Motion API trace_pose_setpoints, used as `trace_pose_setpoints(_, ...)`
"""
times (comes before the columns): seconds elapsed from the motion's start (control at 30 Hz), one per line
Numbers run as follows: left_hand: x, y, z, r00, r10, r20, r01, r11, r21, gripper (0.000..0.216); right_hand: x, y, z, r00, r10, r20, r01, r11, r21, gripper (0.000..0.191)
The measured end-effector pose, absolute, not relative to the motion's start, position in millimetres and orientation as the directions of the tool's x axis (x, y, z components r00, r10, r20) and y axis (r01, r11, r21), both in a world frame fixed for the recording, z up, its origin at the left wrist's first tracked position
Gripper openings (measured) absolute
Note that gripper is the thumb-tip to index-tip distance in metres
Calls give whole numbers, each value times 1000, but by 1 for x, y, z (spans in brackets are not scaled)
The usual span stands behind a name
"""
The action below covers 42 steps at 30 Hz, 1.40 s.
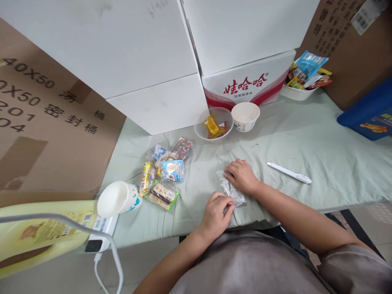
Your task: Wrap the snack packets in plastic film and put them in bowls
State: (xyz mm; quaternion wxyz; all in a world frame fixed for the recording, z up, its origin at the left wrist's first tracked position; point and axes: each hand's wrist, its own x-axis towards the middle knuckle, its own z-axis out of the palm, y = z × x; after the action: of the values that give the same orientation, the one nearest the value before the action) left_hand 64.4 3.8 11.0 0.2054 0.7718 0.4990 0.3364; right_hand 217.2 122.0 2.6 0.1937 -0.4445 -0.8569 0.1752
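Note:
A crinkled clear plastic bag (232,192) lies on the green cloth close to my body. My left hand (217,212) pinches its near left edge between thumb and fingers. Over its far end rests my right hand (241,175), fingers curled onto the plastic and partly hiding it. To the left is a loose group of wrapped snacks: a blue-and-white packet (173,170), a puffed-grain bar (163,195), a yellow packet (146,178) and a dark red packet (183,148). A white utility knife (289,172) lies to the right of my right hand.
Behind stand a clear bowl (199,130) holding yellow and red packets, and a paper cup (245,118). Another cup (118,199) lies tilted at left beside a yellow jug (45,232) and grey cable (114,249). A snack-filled bowl (298,94), blue container (370,112) and white boxes (159,104) border the table.

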Motion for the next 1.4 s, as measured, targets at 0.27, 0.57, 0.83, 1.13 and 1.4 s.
trace_pose_setpoints(0.27,60,16,13,254,955,154,608,-282,742,16,247,142,-6,-203,923,327,714,368,-596,16)
trace_pose_setpoints(0.57,69,95,27,513,769,383,590,-639,493,14,243,145,-11,-244,930,275,780,357,-514,20)
trace_pose_setpoints(0.83,66,109,-3,541,795,274,681,-605,412,18,270,138,21,-202,910,363,856,344,-387,24)
trace_pose_setpoints(1.13,68,109,0,527,816,238,716,-577,393,31,284,78,18,-766,615,186,520,764,-383,21)
trace_pose_setpoints(1.4,66,106,3,529,814,239,704,-579,411,32,285,69,11,-685,667,294,583,743,-329,20)
